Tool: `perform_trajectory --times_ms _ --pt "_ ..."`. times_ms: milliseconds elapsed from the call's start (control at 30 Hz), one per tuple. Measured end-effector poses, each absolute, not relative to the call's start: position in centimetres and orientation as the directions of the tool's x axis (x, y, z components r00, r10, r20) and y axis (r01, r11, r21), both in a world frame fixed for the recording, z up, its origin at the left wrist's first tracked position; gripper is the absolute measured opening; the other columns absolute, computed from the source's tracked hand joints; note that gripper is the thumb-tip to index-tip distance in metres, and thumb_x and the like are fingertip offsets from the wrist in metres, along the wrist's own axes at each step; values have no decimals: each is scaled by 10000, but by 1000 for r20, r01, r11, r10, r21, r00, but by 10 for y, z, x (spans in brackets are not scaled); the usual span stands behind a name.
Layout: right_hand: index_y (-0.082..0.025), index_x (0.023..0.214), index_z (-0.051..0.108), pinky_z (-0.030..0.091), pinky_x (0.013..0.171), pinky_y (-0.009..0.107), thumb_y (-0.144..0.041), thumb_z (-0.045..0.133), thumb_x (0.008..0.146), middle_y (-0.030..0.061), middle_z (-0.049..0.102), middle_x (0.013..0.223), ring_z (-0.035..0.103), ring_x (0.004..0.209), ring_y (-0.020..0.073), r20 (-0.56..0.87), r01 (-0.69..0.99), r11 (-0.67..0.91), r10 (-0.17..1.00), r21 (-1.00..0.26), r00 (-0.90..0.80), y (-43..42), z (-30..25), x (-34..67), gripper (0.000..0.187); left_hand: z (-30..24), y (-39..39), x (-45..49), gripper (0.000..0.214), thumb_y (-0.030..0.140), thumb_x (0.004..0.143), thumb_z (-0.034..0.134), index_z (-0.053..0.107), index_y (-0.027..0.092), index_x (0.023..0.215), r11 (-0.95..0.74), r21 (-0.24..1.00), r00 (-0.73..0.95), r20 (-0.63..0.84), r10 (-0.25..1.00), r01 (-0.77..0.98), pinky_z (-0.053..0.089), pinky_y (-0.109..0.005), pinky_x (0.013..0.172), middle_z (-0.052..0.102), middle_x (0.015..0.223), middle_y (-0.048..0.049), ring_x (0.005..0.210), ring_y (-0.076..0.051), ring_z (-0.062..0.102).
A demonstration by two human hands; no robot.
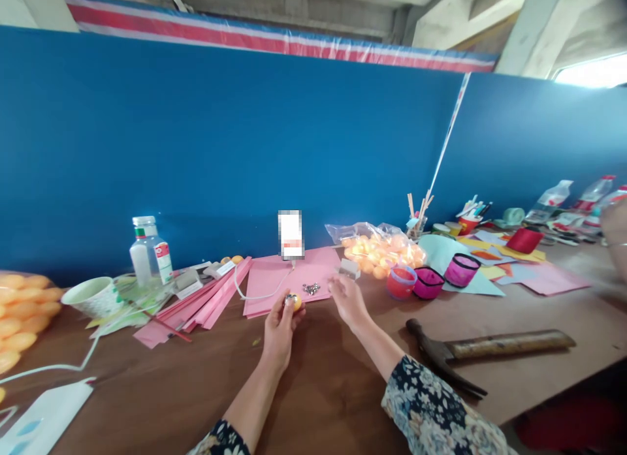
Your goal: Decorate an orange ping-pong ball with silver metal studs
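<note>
My left hand (279, 331) is closed around a small orange ball (294, 302), which has a dark, shiny patch on its upper left side. Just beyond it, a little heap of shiny metal pieces (311, 289) rests on a stack of pink paper (269, 279). To the right of the heap my right hand (350, 301) is raised, its fingers loosely bent and seemingly apart, with nothing visible in them. A small grey-white box (349, 268) stands right behind that hand. At the back of the paper is a blurred-out white upright object (292, 236) with a white cable.
A claw hammer (509, 343) lies at right. Behind it are a clear bag of orange balls (382, 252), pink and red cups (428, 282) and coloured paper (553, 279). Pink strips (210, 305), bottles (151, 252) and a paper cup (93, 297) stand left. A blue partition (245, 135) closes the back.
</note>
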State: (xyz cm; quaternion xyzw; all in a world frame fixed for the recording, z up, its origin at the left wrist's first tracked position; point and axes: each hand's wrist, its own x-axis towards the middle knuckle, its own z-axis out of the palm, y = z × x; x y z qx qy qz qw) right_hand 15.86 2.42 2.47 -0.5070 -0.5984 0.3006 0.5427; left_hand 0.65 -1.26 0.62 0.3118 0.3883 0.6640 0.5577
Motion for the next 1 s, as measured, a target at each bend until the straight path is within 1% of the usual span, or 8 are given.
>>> perform_trajectory --times_ms 67,133,233,300,433,500,767,1000 --pt "-148 924 597 448 686 263 -265 436 781 66 644 881 587 784 165 376 491 314 926 -813 30 33 30 165 245 3 -10 6 399 338 727 568 521 216 1103 -82 856 -213 -34 976 -511 487 -323 777 589 895 -33 779 -120 602" --pt "-152 961 582 435 703 249 -214 411 791 68 638 915 582 805 154 367 671 310 928 -674 -61 41 33 166 249 0 -8 6 378 345 744 544 520 210 1096 -74 855 -236 -57 970 -513 498 -328 757 574 873 -33 749 -115 603" --pt "-159 1013 559 412 732 248 -169 403 795 78 622 972 573 833 154 341 795 331 925 -509 -167 51 34 162 268 -2 -7 7 360 326 746 544 526 186 1077 -50 865 -245 -85 966 -499 506 -337 743 569 863 -41 710 -112 604" --pt "-163 967 582 393 743 253 -161 427 785 77 626 946 563 837 164 333 806 380 911 -453 -242 55 34 157 239 -2 -6 8 354 317 740 554 532 176 1065 -40 874 -248 -94 964 -484 509 -343 740 571 871 -48 702 -114 605" --pt "-174 778 630 368 742 240 -156 485 753 50 638 820 544 804 163 281 806 485 870 -340 -405 58 32 147 149 -2 -6 7 357 320 731 566 538 174 1056 -32 883 -245 -95 965 -468 513 -336 734 575 872 -50 712 -116 606" --pt "-179 764 632 362 742 231 -146 491 744 41 636 824 536 807 157 259 806 509 858 -301 -444 58 30 145 147 -3 -5 7 361 327 730 566 538 177 1057 -37 887 -246 -88 965 -461 514 -331 734 577 874 -48 715 -113 605" --pt "-180 791 622 358 694 237 -142 478 743 56 615 871 523 819 167 241 858 467 876 -214 -417 57 26 152 156 -6 -4 7 376 342 726 567 537 168 1057 -52 899 -247 -64 967 -436 520 -320 716 581 852 -46 705 -115 609" --pt "-202 806 603 349 684 215 -225 505 765 26 612 859 534 825 149 206 846 496 864 -196 -458 52 35 166 108 -4 -5 7 363 328 711 583 550 170 1037 -45 891 -248 -77 966 -452 522 -310 696 597 830 -41 693 -112 609"
